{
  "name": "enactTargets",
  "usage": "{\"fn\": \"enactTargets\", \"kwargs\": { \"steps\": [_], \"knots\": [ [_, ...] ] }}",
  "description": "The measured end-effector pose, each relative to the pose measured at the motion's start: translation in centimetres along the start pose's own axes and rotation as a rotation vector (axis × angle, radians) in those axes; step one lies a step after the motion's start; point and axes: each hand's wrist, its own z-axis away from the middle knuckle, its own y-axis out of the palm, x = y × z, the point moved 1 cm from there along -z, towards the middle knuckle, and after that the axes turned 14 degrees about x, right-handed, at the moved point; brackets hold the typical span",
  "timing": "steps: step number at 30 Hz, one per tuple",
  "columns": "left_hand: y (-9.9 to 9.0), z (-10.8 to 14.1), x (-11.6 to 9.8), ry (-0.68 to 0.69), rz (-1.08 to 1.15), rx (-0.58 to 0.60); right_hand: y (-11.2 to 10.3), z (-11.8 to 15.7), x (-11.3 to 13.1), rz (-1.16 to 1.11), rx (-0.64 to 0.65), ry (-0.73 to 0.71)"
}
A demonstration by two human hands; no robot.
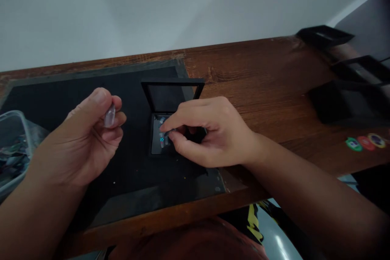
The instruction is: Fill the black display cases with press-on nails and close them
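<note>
A small clear, pale nail-shaped piece (pixel 109 116) is pinched between the thumb and fingers of my left hand (pixel 88 138), raised above the black mat. My right hand (pixel 210 130) reaches into a small black box (pixel 151 140) whose framed lid (pixel 173 81) stands open behind it. The thumb and index finger are close together around a small dark piece (pixel 169 132) just over the box floor. Beside those fingertips lie several small clear and patterned pieces (pixel 162 140). The right part of the box is hidden by my right hand.
At the left edge is a clear plastic tub (pixel 26 130) of small mixed pieces. The black mat (pixel 131 178) covers the left of the wooden table (pixel 258 77). Several black boxes (pixel 324 34) and round stickers (pixel 366 142) are at the right.
</note>
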Motion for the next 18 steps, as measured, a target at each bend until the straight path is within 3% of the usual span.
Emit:
{"fn": "enactTargets", "kwargs": {
  "steps": [5,12,15,18],
  "knots": [
    [0.9,0.6,0.0,-0.006,0.002,-0.021,-0.1,0.2,-0.1,0.005,0.044,-0.012],
    [1.0,0.0,-0.6,-0.119,0.075,-0.079,-0.2,0.2,-0.2,0.007,0.053,-0.020],
    [0.4,0.1,-0.5,-0.133,0.036,0.001,-0.2,0.1,-0.2,0.004,0.059,-0.054],
    [-0.1,0.6,0.0,-0.191,-0.052,0.223,-0.2,0.0,-0.2,0.009,0.051,-0.073]
  ]
}}
